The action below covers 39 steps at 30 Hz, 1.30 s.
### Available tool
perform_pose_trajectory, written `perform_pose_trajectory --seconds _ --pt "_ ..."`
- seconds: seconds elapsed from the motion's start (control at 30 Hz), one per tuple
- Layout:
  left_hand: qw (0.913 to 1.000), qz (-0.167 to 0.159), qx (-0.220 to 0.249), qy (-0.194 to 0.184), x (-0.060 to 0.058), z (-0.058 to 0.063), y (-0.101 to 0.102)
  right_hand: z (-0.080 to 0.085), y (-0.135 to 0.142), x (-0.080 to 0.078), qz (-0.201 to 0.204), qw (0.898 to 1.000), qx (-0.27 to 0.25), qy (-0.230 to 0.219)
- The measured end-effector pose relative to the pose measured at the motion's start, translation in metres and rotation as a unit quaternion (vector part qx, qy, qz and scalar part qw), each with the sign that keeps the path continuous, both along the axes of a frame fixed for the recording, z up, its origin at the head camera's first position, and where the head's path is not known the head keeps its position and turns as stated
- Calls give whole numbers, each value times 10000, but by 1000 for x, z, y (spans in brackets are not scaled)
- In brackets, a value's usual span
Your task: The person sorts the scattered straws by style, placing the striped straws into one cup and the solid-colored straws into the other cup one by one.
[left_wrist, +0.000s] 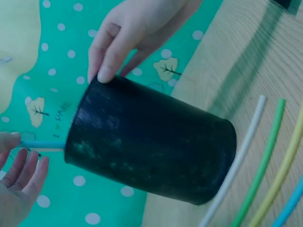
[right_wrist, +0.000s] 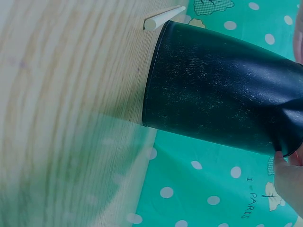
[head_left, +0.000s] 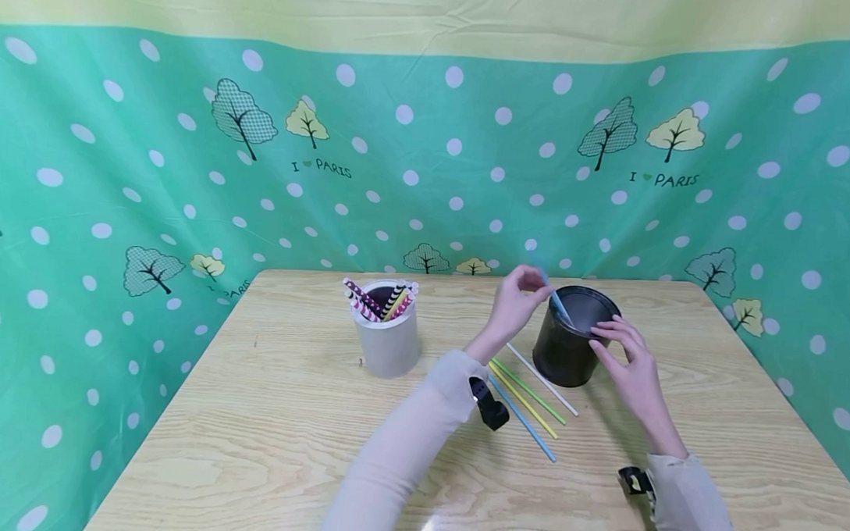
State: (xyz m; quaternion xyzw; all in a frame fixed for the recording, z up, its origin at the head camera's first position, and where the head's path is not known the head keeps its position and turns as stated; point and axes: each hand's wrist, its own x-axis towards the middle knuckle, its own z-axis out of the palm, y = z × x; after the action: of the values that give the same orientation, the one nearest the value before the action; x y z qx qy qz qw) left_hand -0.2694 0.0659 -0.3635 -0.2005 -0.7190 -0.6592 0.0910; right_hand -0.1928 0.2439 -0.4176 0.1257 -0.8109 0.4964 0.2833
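A blue straw (head_left: 560, 308) slants into the mouth of a black cup (head_left: 565, 356), its upper part pinched between thumb and fingers of my left hand (head_left: 513, 304). The left wrist view shows the same straw (left_wrist: 43, 145) at the cup's rim. On the cup's right side, my right hand (head_left: 635, 374) grips the rim between thumb and fingers. The cup stands upright on the table; its inner bottom is hidden. Beside it lie a white straw (head_left: 543, 381), a green straw (head_left: 531, 392), a yellow straw (head_left: 526, 402) and another blue straw (head_left: 525, 421), side by side.
Left of my left hand stands a white container (head_left: 388, 346) with several patterned straws (head_left: 366, 301) in it. The wooden table (head_left: 264, 432) ends at the back against a green dotted curtain (head_left: 370, 217).
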Motion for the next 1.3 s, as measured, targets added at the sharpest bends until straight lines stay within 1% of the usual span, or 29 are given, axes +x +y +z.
perform_pose_trajectory --seconds 0.13,0.2,0.3,0.47,0.57,0.7,0.8,0.93,1.07,1.17,1.2,1.23,1.3 --pt "9994 144 -186 -265 -1 -10 -3 11 -7 7 -1 10000 -20 59" --pt "9987 156 -290 -377 -1 -16 -5 16 -10 11 -34 10000 0 53" --pt "9980 111 -401 -467 0 -23 -10 19 -12 13 -73 10000 20 31" --pt "9969 -24 -545 -571 5 -31 -18 20 -12 13 -37 10000 27 36" --pt "9962 -129 -648 -568 8 -36 -24 19 -11 13 -27 10000 22 23" --pt "9938 -301 -913 -562 10 -42 -31 20 -12 13 -44 10000 10 -23" --pt "9911 -484 -1114 -551 13 -44 -37 20 -12 13 -65 10000 11 -48" --pt "9865 -756 -1368 -496 17 -44 -44 20 -12 12 -65 10000 19 -38" --pt "9792 -1021 -1699 -425 19 -47 -49 19 -12 12 -57 10000 10 -26" --pt "9723 -1236 -1951 -353 22 -48 -53 20 -12 12 -58 10000 10 -38" --pt "9694 -1316 -2044 -353 26 -44 -55 20 -12 12 -57 10000 8 -42" --pt "9665 -1387 -2130 -363 30 -41 -57 16 -10 10 -52 10000 9 -37" --pt "9602 -1541 -2298 -373 31 -42 -59 9 -6 5 -37 10000 -1 -31"
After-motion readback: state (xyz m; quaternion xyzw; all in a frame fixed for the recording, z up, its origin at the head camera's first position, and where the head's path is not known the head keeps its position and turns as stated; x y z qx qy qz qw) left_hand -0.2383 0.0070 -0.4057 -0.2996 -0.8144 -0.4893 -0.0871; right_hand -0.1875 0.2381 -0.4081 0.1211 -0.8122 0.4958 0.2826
